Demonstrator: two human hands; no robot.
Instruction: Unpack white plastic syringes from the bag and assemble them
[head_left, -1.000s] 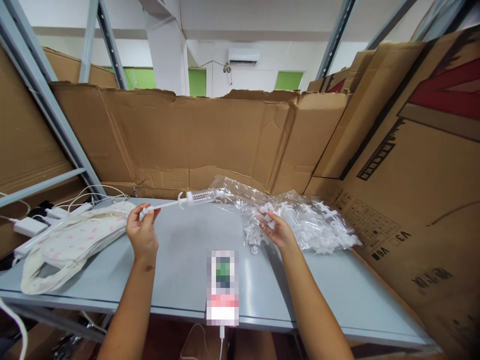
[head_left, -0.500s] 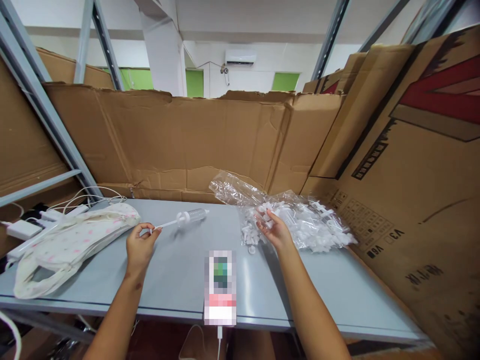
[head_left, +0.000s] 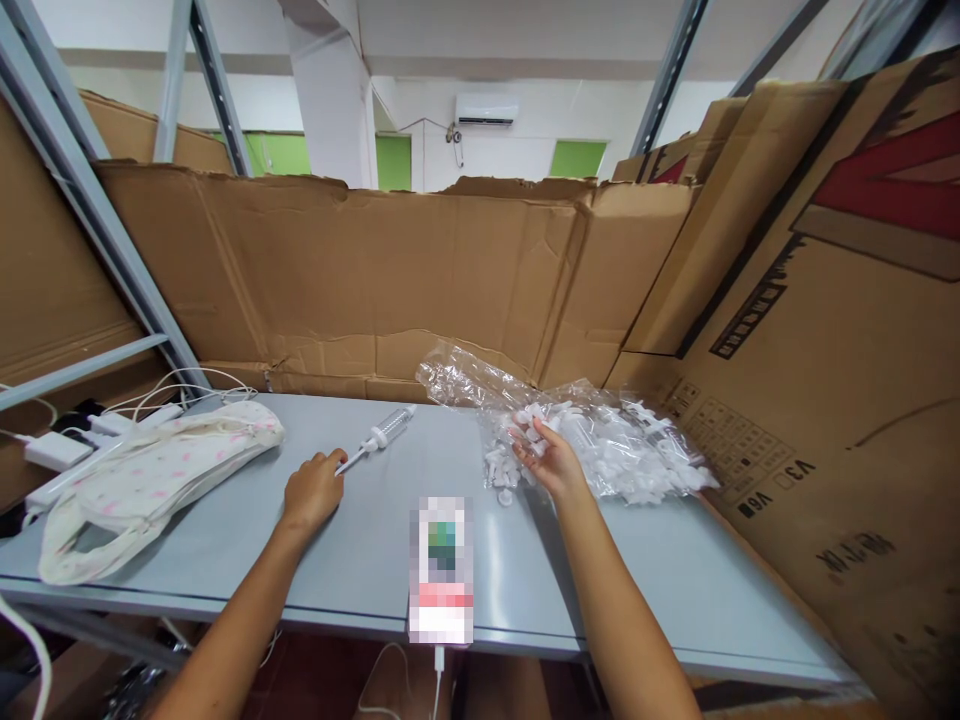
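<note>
My left hand (head_left: 315,490) is closed, palm down, on the rod end of a clear plastic syringe-like tube (head_left: 390,428) with a white collar. The tube points away to the upper right over the grey table. At the right, my right hand (head_left: 551,458) is palm up with curved fingers at the opening of a clear plastic bag (head_left: 637,450) full of small white plastic pieces. Its fingertips are among white pieces; whether it grips one is hard to make out. A loose white round piece (head_left: 505,497) lies beside the bag.
A phone (head_left: 441,570) with a blurred screen and a cable lies at the front edge of the grey table (head_left: 360,570). On the left are a spotted cloth item (head_left: 165,470) and a power strip (head_left: 56,490) with cables. Cardboard walls (head_left: 420,270) stand behind and right.
My left hand has turned palm down and moved slightly right, and the tube now tilts more steeply. My right hand has stayed at the bag.
</note>
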